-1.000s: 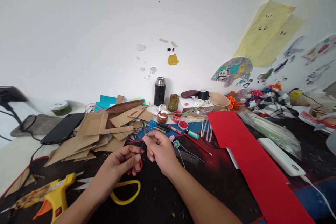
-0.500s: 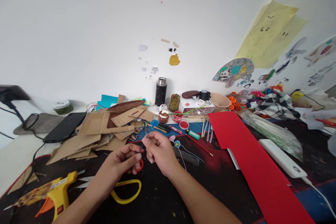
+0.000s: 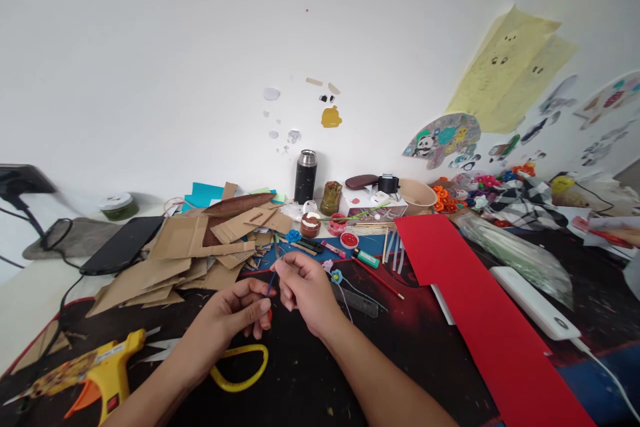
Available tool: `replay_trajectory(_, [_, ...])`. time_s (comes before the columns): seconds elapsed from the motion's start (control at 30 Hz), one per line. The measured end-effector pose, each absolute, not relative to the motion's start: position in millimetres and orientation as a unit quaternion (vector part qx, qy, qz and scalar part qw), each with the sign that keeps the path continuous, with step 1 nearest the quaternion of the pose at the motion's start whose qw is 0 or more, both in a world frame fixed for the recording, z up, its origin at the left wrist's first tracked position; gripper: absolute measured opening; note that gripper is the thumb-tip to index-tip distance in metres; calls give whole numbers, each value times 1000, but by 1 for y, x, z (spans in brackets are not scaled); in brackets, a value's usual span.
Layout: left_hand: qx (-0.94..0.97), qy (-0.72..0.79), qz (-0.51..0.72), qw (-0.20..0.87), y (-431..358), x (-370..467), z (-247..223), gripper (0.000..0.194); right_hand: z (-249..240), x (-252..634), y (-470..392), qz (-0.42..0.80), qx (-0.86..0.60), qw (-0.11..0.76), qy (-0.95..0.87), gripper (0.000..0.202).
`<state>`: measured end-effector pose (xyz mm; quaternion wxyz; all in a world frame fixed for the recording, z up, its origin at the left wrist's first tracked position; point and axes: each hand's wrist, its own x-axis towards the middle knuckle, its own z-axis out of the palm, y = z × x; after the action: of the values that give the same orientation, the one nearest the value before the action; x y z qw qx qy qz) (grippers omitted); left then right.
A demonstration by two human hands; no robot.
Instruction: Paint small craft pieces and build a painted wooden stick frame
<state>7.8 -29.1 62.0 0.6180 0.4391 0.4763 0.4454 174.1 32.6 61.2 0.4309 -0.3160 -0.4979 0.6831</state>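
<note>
A thin blue wire-like strip (image 3: 271,284) runs between my two hands above the dark mat. Thumb and fingers of my left hand (image 3: 235,313) pinch its lower end. My right hand (image 3: 306,290) is closed at its upper end, fingertips pressed together. What the strip is made of is too small to tell. Below my left hand lie scissors with a yellow handle loop (image 3: 243,387), partly hidden by my forearm. To the right of my right hand are small lilac and blue flowers (image 3: 337,276) on thin stems, beside a clear ruler (image 3: 360,300).
A yellow glue gun (image 3: 107,360) lies at the left, below stacked cardboard pieces (image 3: 175,247). Red card (image 3: 480,320) stretches across the right, beside a white power strip (image 3: 535,307). A black flask (image 3: 305,177) stands by the wall; another person's hand (image 3: 595,230) shows at far right.
The blue strip shows slightly more between my hands, its upper end still in my right fingers. The whole view has shifted slightly; another person's hand has come into sight at far right.
</note>
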Motion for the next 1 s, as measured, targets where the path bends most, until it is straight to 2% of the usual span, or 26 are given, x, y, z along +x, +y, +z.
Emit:
replay_trajectory(0.67, [509, 450, 379, 628, -33, 13, 68, 54, 61, 174, 31, 670, -309, 426, -525, 41])
replay_trajectory(0.87, [446, 532, 499, 518, -24, -1, 70, 59, 66, 176, 29, 704, -285, 397, -516, 44])
replay_trajectory(1.0, [385, 512, 533, 553, -26, 0, 71, 58, 67, 174, 22, 728, -259, 330, -542, 49])
